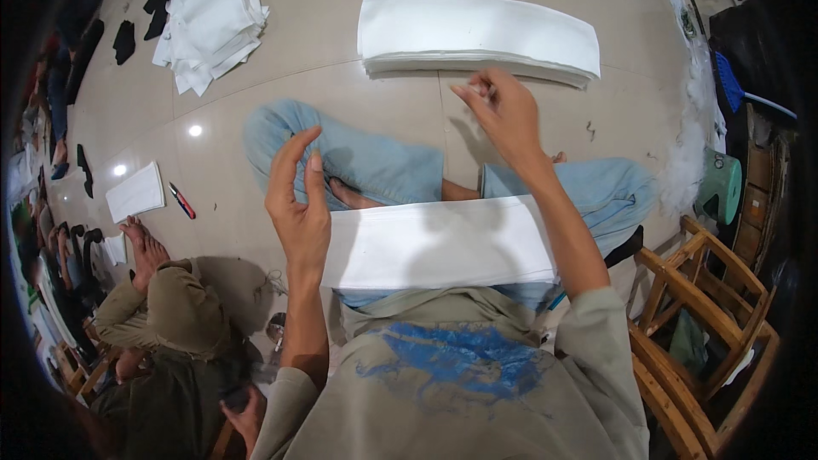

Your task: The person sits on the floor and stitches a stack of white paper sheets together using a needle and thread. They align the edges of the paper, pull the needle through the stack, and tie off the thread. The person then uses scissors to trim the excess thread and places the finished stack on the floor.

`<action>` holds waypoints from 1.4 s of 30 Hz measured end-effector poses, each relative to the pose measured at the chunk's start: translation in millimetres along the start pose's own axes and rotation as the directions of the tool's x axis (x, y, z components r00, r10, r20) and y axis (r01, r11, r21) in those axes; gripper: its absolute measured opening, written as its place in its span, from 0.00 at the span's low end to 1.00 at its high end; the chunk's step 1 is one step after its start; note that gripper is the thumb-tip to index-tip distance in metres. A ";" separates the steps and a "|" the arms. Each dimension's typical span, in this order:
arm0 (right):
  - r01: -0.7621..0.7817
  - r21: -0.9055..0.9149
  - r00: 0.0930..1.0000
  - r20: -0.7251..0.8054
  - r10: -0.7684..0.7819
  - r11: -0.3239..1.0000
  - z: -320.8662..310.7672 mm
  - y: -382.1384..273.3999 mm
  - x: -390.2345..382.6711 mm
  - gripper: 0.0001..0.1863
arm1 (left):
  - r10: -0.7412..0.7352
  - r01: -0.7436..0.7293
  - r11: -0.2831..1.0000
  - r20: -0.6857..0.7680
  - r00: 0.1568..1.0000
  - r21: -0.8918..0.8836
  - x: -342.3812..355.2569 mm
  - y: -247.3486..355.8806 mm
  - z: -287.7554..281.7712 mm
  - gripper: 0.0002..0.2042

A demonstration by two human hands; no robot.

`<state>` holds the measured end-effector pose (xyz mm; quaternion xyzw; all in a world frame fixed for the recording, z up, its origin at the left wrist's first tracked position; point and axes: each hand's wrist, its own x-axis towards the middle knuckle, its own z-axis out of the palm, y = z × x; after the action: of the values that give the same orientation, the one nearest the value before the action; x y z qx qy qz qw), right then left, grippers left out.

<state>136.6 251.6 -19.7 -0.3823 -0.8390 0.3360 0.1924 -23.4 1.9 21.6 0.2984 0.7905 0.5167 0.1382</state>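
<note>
Left hand wide, thumb and fingers curved with a clear gap, nothing in it; right hand narrow, thumb and fingertips close together, cannot tell if anything thin is pinched there. White lap cloth lies flat across the thighs, between and nearer the body than both hands, its left end by the left wrist. White floor stack sits just beyond the right hand; contact unclear. Possible trouble: with no visible firm hold on the lap cloth, a knee shift could slide or skew it; the right hand, this near the stack's front edge, could knock upper layers out of line. Surface: glossy beige tiled floor with stray thread bits, which could cling to white cloth. Room: loose white pile beyond and left of the left hand, red-and-black cutter left of it, seated co-worker nearer the body on that side, wooden chair frame right of and behind the right hand.
</note>
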 end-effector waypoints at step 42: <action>-0.244 0.422 0.932 0.350 0.091 0.873 -30.5 63.3 15.5 0.18 | -0.362 0.448 0.738 0.263 0.894 -0.504 68.2 -24.4 213.1 0.16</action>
<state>176.9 306.8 -42.3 -0.3388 -0.7189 0.5972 0.1087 27.4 193.3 -85.4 0.1034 0.6404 0.6561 0.3856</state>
